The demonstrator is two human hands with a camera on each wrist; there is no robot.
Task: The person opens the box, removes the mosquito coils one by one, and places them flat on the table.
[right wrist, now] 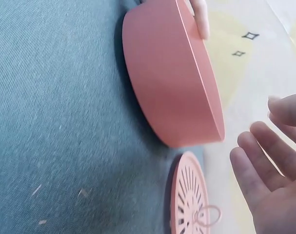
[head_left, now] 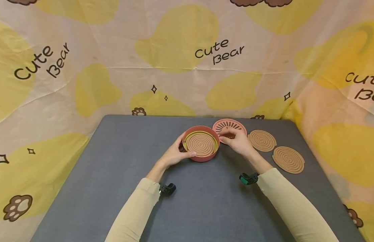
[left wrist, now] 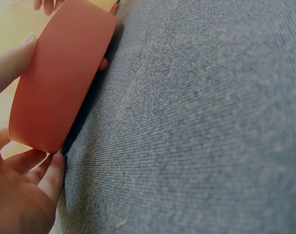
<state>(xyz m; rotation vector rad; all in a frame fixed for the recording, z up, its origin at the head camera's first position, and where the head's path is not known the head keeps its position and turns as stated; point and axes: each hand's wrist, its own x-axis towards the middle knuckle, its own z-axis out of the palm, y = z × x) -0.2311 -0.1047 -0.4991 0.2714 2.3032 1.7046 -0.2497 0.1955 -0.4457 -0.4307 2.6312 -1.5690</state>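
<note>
The left hand [head_left: 174, 154] holds a round pink mosquito-coil box [head_left: 202, 159] near the far edge of the grey tabletop [head_left: 129, 151], its thumb over the near rim and its fingers round the outer wall. Inside the box lies a tan mosquito coil [head_left: 200, 144], edged by a yellow-green band whose exact nature is hard to make out. The right hand [head_left: 239, 143] is just right of the box, its grip loosely parted with fingers slightly bent and holding nothing. Partly behind that hand, the slotted pink lid [head_left: 226, 121] lies on the tabletop, its wire loop [right wrist: 208, 214] upward. Farther right lie a second coil [head_left: 261, 140] and, nearer the person, a third coil [head_left: 288, 160]. A printed cloth [head_left: 174, 40] hangs behind.
</note>
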